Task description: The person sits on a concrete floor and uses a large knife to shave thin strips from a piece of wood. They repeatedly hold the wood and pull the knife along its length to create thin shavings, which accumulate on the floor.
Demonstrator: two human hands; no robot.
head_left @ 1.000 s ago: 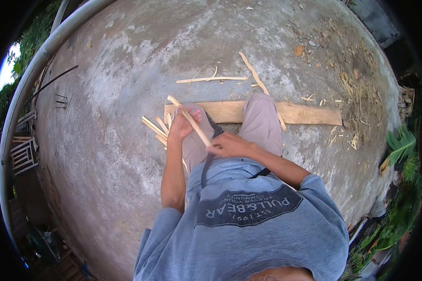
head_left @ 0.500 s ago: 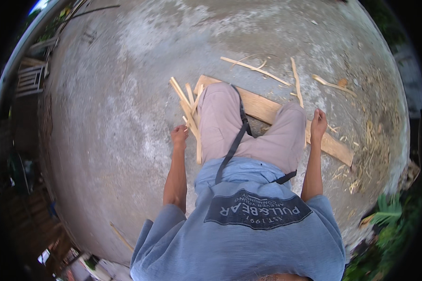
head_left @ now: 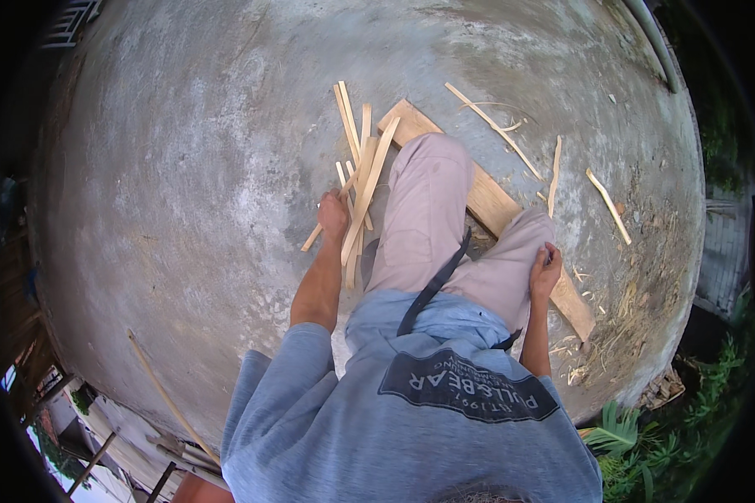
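My left hand point(head_left: 334, 214) is closed around a thin wooden strip point(head_left: 312, 237), whose lower end pokes out below the fist. Right beside it, a loose pile of pale wooden strips point(head_left: 381, 159) lies crisscrossed on the concrete, left of my left leg. My right hand point(head_left: 545, 272) rests against the side of my right knee with fingers loosely bent and a gap at the thumb; nothing shows in it. Beneath both knees runs a thick wooden plank point(head_left: 488, 199), slanting from upper left to lower right and partly hidden by my legs.
Beyond the plank lie a long thin strip point(head_left: 497, 130), a crooked strip point(head_left: 555, 174) and another bent strip point(head_left: 608, 205). Wood shavings point(head_left: 625, 289) litter the ground at right. A long stick point(head_left: 169, 392) lies behind at lower left. Green plants point(head_left: 617, 436) border the lower right edge.
My left hand has moved up to the strip pile and now grips a strip. My right hand has drawn in against my right knee. The view has turned.
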